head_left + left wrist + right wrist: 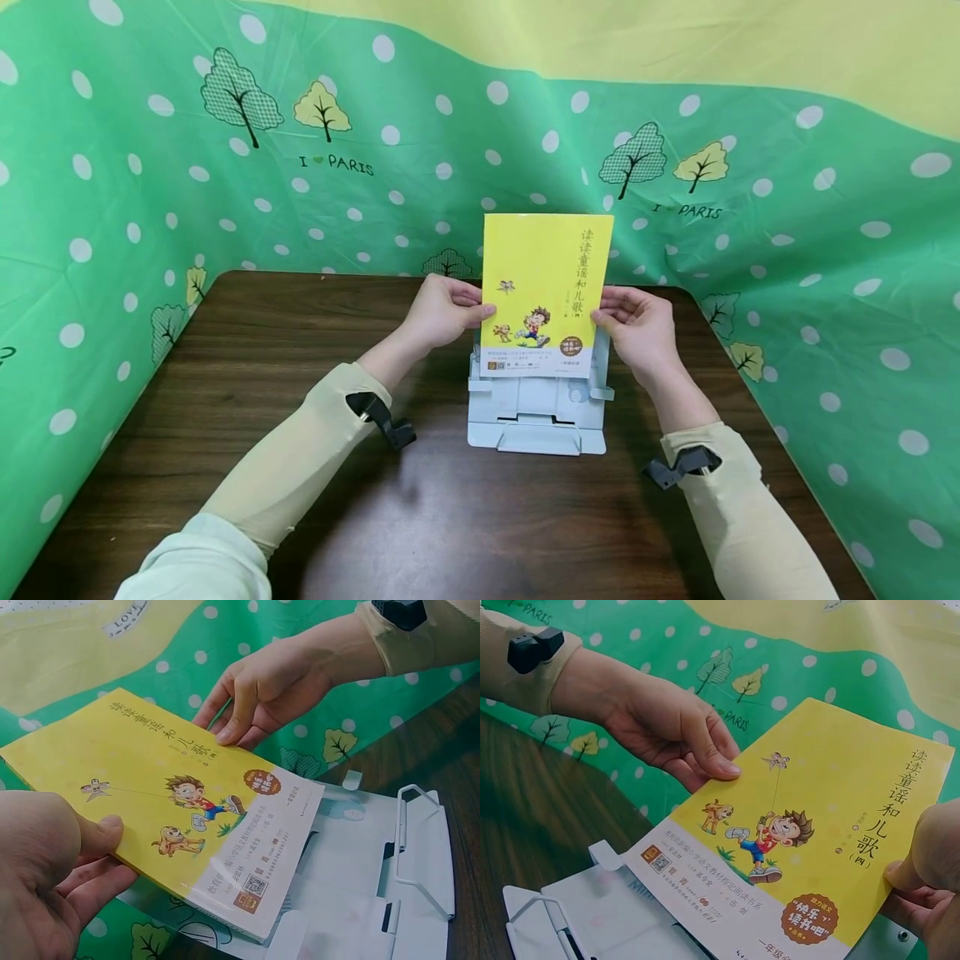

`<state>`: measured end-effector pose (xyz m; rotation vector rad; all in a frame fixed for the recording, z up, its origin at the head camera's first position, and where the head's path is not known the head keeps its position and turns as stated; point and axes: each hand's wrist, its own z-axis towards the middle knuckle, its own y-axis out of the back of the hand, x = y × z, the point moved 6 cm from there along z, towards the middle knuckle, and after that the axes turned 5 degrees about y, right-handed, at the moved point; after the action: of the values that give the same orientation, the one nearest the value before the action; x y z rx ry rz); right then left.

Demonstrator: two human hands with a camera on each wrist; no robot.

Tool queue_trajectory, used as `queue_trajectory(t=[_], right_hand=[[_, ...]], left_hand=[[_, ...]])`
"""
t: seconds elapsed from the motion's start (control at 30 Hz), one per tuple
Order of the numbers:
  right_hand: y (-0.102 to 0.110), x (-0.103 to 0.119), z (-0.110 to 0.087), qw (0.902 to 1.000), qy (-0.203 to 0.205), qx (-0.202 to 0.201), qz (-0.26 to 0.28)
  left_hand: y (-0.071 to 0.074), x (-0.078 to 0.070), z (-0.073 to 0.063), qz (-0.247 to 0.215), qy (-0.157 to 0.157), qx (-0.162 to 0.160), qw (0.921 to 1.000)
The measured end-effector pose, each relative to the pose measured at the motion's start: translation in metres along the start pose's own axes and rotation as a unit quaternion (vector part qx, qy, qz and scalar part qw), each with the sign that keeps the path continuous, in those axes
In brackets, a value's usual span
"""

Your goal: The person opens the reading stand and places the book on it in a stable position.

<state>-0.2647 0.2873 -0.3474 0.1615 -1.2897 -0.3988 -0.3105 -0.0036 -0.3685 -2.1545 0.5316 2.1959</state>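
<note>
A yellow children's book with a running boy and a dog on its cover is held upright between both hands. My left hand pinches its left edge, thumb on the front cover and fingers behind. On the opposite edge, my right hand grips it the same way, as the right wrist view also shows. Behind and below the book stands a pale blue book stand, its upper part hidden by the cover. The book's lower edge is above the stand's front ledge, apart from it.
The stand rests on a dark wooden table. Side clips stick out from the stand. A green dotted cloth hangs behind the table and along both its sides. Black mounts sit on the wrists.
</note>
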Motion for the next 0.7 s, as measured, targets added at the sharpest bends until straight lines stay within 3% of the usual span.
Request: queue_trajectory(t=[0.7], right_hand=[[0.004,-0.015,-0.006,0.9997,-0.02,0.014,-0.003]], left_hand=[[-0.007,0.008,-0.005,0.014,0.014,-0.006,0.9998]])
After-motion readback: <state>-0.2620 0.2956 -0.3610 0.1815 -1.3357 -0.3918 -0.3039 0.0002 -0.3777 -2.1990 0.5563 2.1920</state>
